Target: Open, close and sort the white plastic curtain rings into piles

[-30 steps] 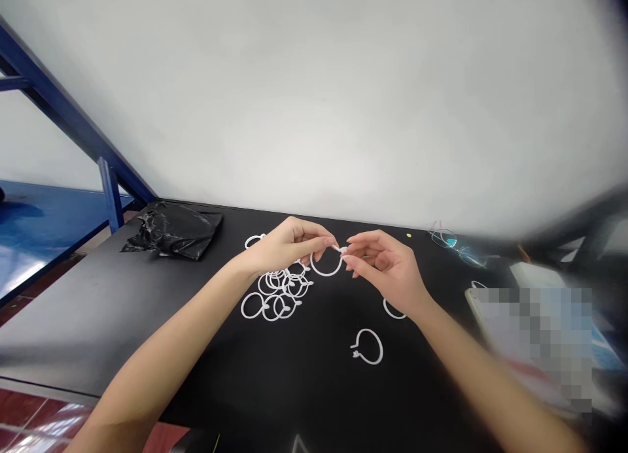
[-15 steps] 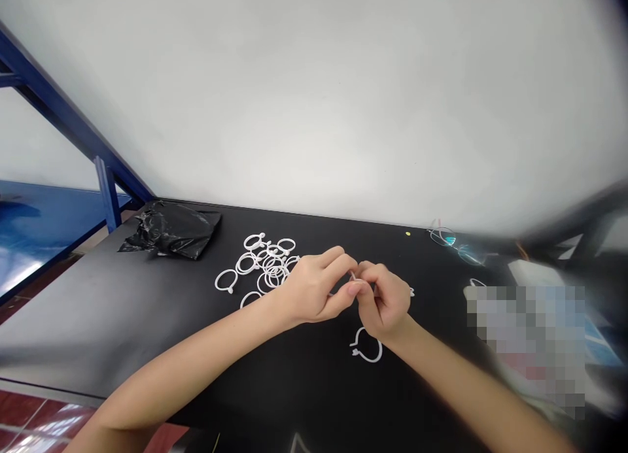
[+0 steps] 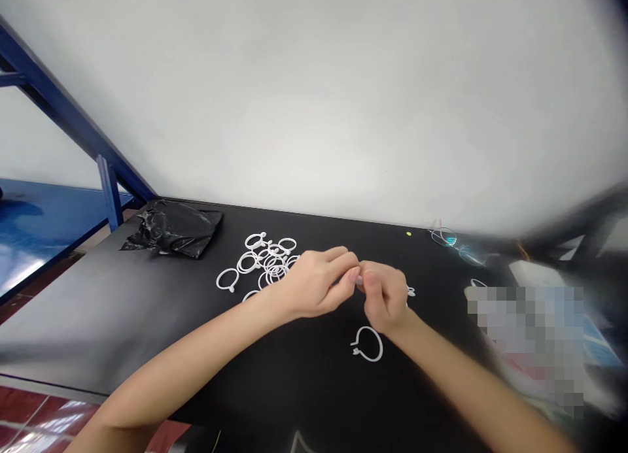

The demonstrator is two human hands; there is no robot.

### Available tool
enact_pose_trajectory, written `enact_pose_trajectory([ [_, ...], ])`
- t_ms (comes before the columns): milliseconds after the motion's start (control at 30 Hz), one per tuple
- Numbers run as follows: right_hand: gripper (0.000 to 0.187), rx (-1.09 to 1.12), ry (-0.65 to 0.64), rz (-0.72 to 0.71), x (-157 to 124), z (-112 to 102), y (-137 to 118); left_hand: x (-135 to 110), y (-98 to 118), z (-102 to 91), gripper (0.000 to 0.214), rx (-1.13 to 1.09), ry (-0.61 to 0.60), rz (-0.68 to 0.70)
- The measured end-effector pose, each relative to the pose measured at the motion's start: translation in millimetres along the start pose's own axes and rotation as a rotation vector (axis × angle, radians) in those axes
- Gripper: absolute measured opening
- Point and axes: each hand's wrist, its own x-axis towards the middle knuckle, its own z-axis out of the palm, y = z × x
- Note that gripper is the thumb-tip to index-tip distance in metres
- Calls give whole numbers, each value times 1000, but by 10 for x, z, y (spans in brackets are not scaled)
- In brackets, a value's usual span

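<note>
My left hand [image 3: 316, 284] and my right hand [image 3: 385, 299] meet over the black table [image 3: 98, 322], fingers pinched together on a white plastic ring that my fingers almost wholly hide. Only a sliver of that ring [image 3: 360, 280] shows between the fingertips. A pile of white plastic rings [image 3: 265, 260] lies just left of and behind my left hand. One single white ring [image 3: 368, 344] lies flat on the table right below my right wrist. Another ring [image 3: 410, 291] peeks out behind my right hand.
A crumpled black plastic bag [image 3: 174, 227] lies at the table's back left. A pair of glasses [image 3: 454, 240] lies at the back right by the white wall. Blurred papers [image 3: 530, 335] lie to the right. A blue metal frame [image 3: 105, 185] stands at the left.
Both hands came down and toward me from above the pile, closing tightly together around the ring, which was plainly visible a second ago. The pile is now uncovered.
</note>
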Motion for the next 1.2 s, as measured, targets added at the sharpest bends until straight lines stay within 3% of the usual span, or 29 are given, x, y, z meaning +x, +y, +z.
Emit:
enact_pose_trajectory([
  [67, 48, 25, -247, 240, 166, -198, 40, 38, -100, -121, 36, 80, -150, -107],
  [167, 38, -151, -597, 519, 368, -552, 176, 53, -311, -260, 35, 198, -334, -252],
  [300, 11, -514, -790, 720, 407, -850, 460, -8, -592, -292, 27, 202, -526, -373],
  [433, 18, -655, -900, 882, 313, -841, 736, -86, -744, -250, 27, 183, -581, -422],
  [633, 17, -651, -868, 835, 299, -763, 868, -104, -764, -266, 26, 294, -683, -436],
  [733, 8, -527, -840, 773, 357, -766, 724, -44, -645, -304, 34, 247, -591, -410],
  [867, 11, -167, -601, 563, 408, -628, 407, 44, -363, -291, 48, -167, -414, -500],
  [967, 8, -85, -440, 426, 389, -437, 196, 73, -202, -210, 50, -508, -317, -577],
  [1067, 7, -2, -370, 347, 346, -291, 75, 81, -157, -131, 41, -701, -217, -562],
  [1200, 11, 99, -227, 325, 307, -247, 29, 107, -187, -131, 27, -841, -132, -544],
])
